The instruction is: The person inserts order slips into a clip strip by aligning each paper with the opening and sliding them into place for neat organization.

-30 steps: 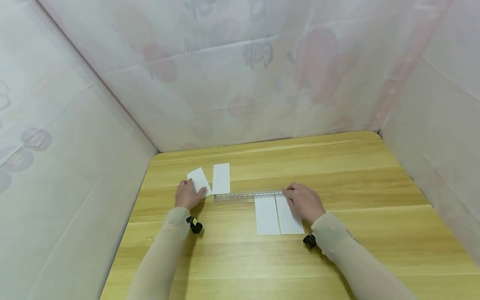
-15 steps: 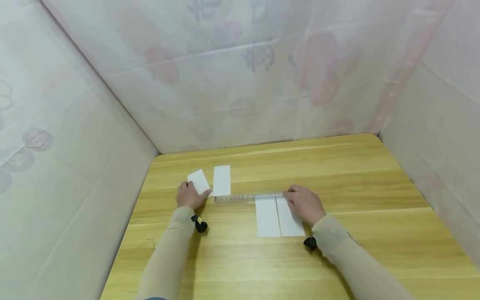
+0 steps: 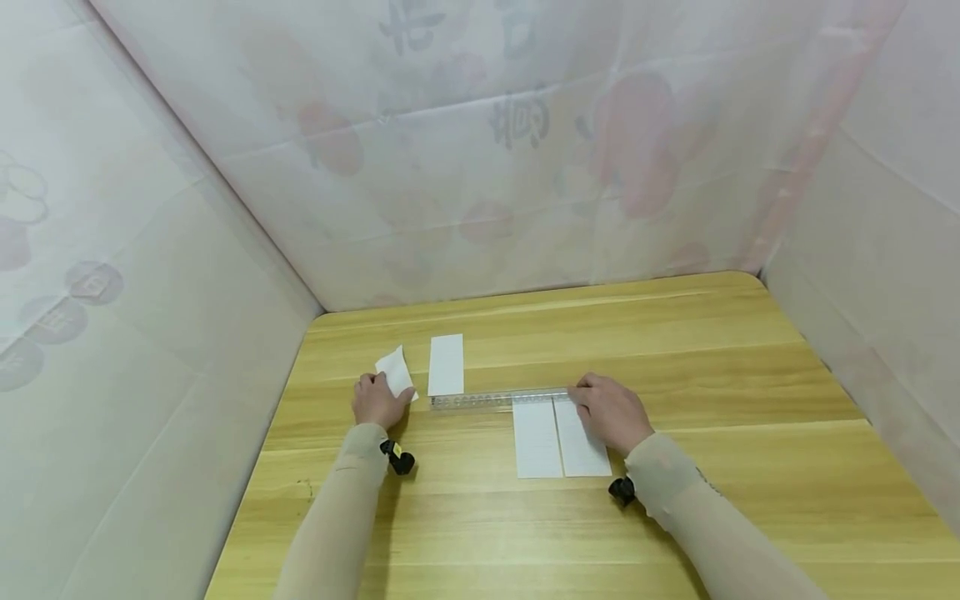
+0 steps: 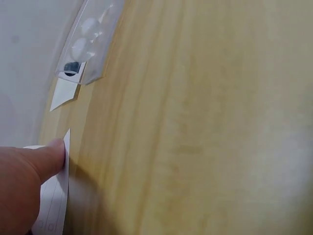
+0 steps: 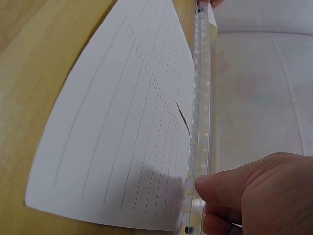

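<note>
My left hand pinches a small white paper slip, thumb on its lower edge; the slip is bent and tilted at the table's left. At the middle lies a clear plastic ruler with a row of round shapes. My right hand holds the ruler's right end between thumb and fingers. Below the ruler two lined paper sheets lie side by side, a thin gap between them, their top edges under it. Part of the right sheet is hidden by my right hand. Another white slip lies just above the ruler's left end.
The wood-patterned table has a rounded far corner and stands against pale printed cloth walls at the back and sides. Small black wrist cameras sit on both sleeves.
The slip in my left hand has come slightly away from the ruler's left end and its upper corner has curled. My right hand stays on the ruler. The view has shifted slightly.
</note>
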Demonstrator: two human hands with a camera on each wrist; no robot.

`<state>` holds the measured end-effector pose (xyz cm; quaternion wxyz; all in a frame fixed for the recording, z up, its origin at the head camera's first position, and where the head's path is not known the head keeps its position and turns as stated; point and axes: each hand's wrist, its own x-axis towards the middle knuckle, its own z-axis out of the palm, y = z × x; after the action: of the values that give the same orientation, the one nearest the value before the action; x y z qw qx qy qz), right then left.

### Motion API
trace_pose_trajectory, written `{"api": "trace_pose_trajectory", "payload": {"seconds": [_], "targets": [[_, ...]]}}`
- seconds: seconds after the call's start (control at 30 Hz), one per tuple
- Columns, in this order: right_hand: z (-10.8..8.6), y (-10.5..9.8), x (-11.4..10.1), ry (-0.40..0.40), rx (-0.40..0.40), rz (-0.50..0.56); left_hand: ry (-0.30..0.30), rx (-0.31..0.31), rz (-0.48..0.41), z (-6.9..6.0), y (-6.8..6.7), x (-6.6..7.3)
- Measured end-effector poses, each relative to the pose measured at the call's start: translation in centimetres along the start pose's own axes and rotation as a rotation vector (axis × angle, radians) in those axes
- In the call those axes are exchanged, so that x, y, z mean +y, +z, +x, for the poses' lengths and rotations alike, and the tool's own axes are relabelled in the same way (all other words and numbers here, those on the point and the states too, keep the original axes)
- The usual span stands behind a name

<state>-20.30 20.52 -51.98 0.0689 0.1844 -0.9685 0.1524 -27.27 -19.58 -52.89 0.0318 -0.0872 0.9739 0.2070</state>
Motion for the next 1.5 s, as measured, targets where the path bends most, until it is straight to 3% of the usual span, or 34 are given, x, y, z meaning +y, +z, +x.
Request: {"api": "trace_pose_trajectory", "payload": {"seconds": [0.17, 0.33, 0.43, 0.73, 0.93, 1.23, 1.5], "targets": [[0.1, -0.1, -0.1, -0.007, 0.012, -0.006, -0.018, 0.058, -0.075, -0.8, -0.2, -0.5], [0.1, -0.4, -0.2, 0.002, 0.008, -0.011, -0.061, 0.1, -0.257, -2.5, -0.5, -0.9], [0.1, -0.4, -0.2, 0.009, 0.01, -0.012, -0.071, 0.123, -0.316, -3.4, -0.6, -1.2], [0.8, -0.1, -0.5, -0.019, 0.065, -0.111, -0.006, 0.266, -0.441, -5.1, -1.0, -1.9], [1.5, 0.0, -0.9, -0.011, 0.016, -0.187, 0.01, 0.336, -0.519, -6.9, -1.1, -1.7], [2.1, -0.1, -0.6, -0.07, 0.046, -0.328, -0.01, 0.267, -0.694, -9.7, -1.1, 0.4], [2.3, -0.2, -0.7, -0.064, 0.027, -0.31, 0.025, 0.276, -0.711, -11.2, 0.0, 2.1]]}}
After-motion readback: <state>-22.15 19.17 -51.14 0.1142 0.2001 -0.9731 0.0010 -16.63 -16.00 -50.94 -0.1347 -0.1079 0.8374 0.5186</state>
